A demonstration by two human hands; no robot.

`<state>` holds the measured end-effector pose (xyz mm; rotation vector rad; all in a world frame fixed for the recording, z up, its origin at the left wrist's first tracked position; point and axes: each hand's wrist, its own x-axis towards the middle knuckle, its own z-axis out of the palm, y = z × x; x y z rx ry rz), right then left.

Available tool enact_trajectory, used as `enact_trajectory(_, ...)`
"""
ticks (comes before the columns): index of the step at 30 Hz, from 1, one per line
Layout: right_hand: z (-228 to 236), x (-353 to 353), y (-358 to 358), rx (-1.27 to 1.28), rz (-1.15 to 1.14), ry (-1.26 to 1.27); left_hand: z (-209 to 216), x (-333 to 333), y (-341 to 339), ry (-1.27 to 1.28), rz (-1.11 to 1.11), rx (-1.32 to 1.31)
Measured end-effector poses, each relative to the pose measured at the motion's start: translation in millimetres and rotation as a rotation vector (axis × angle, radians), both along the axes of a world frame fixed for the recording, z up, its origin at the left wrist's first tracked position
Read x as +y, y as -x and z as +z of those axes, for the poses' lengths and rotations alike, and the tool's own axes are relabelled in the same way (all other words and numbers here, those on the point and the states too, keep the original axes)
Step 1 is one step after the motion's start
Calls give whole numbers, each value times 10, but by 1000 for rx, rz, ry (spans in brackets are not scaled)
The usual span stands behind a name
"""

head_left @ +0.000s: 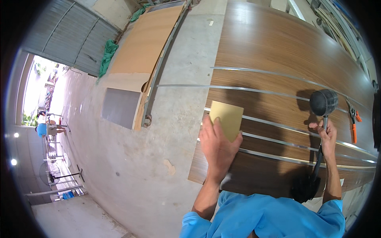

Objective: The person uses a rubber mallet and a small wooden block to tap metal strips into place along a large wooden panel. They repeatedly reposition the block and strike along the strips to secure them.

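The left hand (217, 144) pinches a yellow block (227, 118) just ahead of it. The right hand (328, 138) grips a mallet (323, 102), head beyond.

The brown panel (270, 35) has a smooth, half-glossy wood-grain face, and the slim strips (234, 88) across it look like bright metal. Over the panel, the yellow block (227, 118) is matt and the mallet (323, 102) has a dull black, rubber-like head, while the pliers (352, 121) on the panel's right part join metal to orange, plastic-looking grips. Left of the panel are a scuffed, matt concrete floor (178, 119), a smooth tan sheet (145, 43) like paper and crumpled green cloth (107, 56).
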<state>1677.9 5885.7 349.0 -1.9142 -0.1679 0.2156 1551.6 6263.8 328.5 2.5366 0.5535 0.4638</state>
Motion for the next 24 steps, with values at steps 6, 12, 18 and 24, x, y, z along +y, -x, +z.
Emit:
enact_trajectory(6, 210, 679, 18, 108, 108, -121, -24, -57, 21, -172, -30, -51)
enact_trajectory(12, 474, 1213, -13, 283, 172, -51, -50, 13, 127, -148, 16, -11)
enact_trajectory(18, 599, 1591, -80, 389, 347, 118, 1, 143, 188, -149, 21, 20)
enact_trajectory(24, 877, 1914, -236, 330, 501, 53, 49, 174, 213, -151, 6, 50)
